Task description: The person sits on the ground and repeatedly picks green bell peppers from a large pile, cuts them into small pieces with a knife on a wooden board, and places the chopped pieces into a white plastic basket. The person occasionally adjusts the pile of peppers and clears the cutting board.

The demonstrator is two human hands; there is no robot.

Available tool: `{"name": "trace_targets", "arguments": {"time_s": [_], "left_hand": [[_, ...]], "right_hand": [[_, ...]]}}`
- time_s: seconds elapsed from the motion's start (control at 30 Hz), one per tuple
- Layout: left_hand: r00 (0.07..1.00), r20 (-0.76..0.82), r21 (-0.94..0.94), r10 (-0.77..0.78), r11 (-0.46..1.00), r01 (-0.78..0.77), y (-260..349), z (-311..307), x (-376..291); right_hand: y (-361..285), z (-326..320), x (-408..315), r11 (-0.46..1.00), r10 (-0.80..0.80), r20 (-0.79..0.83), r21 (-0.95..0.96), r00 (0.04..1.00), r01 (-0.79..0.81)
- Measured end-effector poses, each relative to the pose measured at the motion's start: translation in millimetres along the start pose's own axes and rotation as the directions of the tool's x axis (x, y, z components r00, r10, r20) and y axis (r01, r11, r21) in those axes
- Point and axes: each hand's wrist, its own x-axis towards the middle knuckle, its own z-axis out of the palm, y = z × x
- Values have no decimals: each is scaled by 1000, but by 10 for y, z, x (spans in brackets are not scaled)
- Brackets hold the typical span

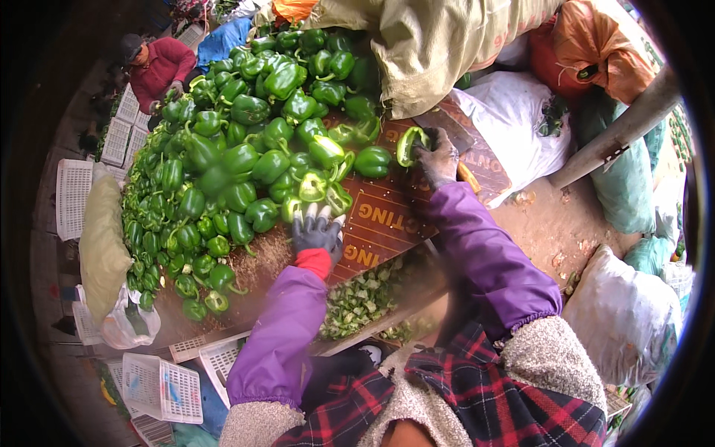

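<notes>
My right hand [438, 156], in a dirty work glove, grips a halved green bell pepper [412, 146] with its hollow inside showing. A wooden handle [468, 177] lies just right of that wrist, and a flat dark blade [447, 127] shows beyond the hand; whether they join is hidden. My left hand [318, 232], in a dark glove with pale fingertips, has its fingers spread at the near edge of some cut pepper pieces [313, 186]. Its palm faces down and it grasps nothing visible. A whole green bell pepper [372, 162] rests on the printed brown board [380, 215] between my hands.
A large heap of green bell peppers [240, 162] covers the left. Below the board's near edge lie pepper cores and scraps [363, 296]. Full sacks [435, 50] and a slanting pole [620, 131] stand right and behind. Another person [162, 67] works far left near white plastic crates [162, 385].
</notes>
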Motion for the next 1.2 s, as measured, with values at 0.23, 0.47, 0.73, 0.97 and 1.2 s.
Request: {"name": "trace_targets", "arguments": {"time_s": [0.23,0.47,0.73,0.97,1.2], "left_hand": [[885,-187,-979,-427,158,-131,452,-840,-57],[531,439,-888,-725,-441,131,-396,-364,-1789],[282,185,-215,-941,241,946,-1595,261,-5014],[274,168,-609,-947,119,784,-1608,205,-4233],[869,-147,-796,-473,578,180,-649,-666,-1467]], "right_hand": [[-903,-19,-1015,966,-187,368,239,911,101],[-1069,7,-1783,977,-211,829,189,518,97],[-578,502,-131,668,-440,491,-380,752,640],[-557,832,701,134,-53,750,-649,659,749],[-884,141,320,420,-543,696,-260,470,869]]}}
